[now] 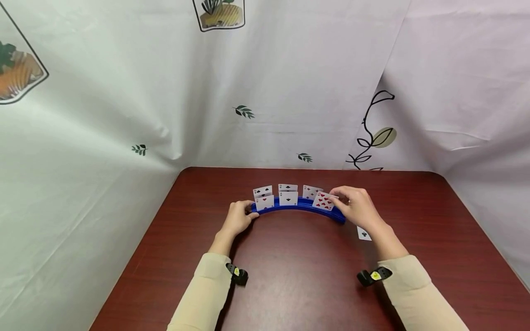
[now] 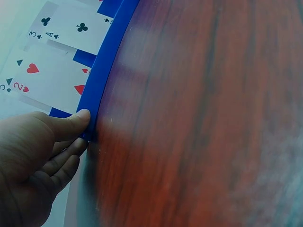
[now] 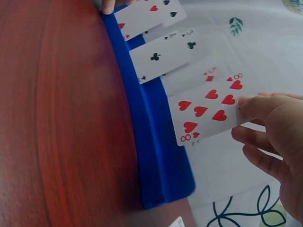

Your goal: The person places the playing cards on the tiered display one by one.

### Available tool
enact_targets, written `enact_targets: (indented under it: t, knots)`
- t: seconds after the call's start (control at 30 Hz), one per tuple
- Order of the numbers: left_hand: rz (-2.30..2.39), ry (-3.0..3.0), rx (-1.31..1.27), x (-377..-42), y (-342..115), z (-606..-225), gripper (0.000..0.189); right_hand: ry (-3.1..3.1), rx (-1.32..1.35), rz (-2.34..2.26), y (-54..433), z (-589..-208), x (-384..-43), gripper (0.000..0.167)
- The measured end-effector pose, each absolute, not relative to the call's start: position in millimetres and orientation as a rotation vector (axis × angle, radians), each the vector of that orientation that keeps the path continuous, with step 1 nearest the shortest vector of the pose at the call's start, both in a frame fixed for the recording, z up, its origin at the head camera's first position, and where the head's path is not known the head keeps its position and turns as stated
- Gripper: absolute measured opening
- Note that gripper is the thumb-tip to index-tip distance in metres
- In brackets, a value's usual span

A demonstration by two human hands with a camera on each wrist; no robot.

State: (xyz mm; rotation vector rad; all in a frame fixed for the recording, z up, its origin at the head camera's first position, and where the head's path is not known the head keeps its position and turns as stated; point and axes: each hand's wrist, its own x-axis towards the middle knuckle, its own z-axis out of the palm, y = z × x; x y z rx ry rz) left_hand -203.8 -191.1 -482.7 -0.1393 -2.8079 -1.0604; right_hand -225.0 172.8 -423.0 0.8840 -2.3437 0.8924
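Note:
A curved blue card holder [image 1: 285, 207] stands on the table, its left end pinched between the thumb and fingers of my left hand [image 1: 238, 218]. My right hand [image 1: 358, 208] pinches an eight of hearts [image 3: 206, 111] by its upper edge, the card's lower edge at the right part of the holder. Behind it stands a five of diamonds [image 3: 189, 81], partly covered. In the holder's middle an ace of clubs [image 2: 78, 28] overlaps a three of clubs [image 1: 287, 187]. Toward the left end, a two of hearts [image 2: 52, 82] covers much of a spade card [image 1: 262, 191].
A loose card [image 1: 363, 233] with a club lies on the table beside my right wrist. The dark red wooden table [image 1: 298, 276] ends at a white patterned cloth [image 1: 273, 138] hanging behind it. Each wrist carries a small black camera [image 1: 240, 276].

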Motion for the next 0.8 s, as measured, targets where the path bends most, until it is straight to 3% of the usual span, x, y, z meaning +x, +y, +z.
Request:
enact_targets:
  t: [0.8]
  knots:
    - [-1.061, -2.826, -0.115, -202, -191, -481, 0.038, -2.343, 0.841, 0.765, 148, -441, -228, 0.015]
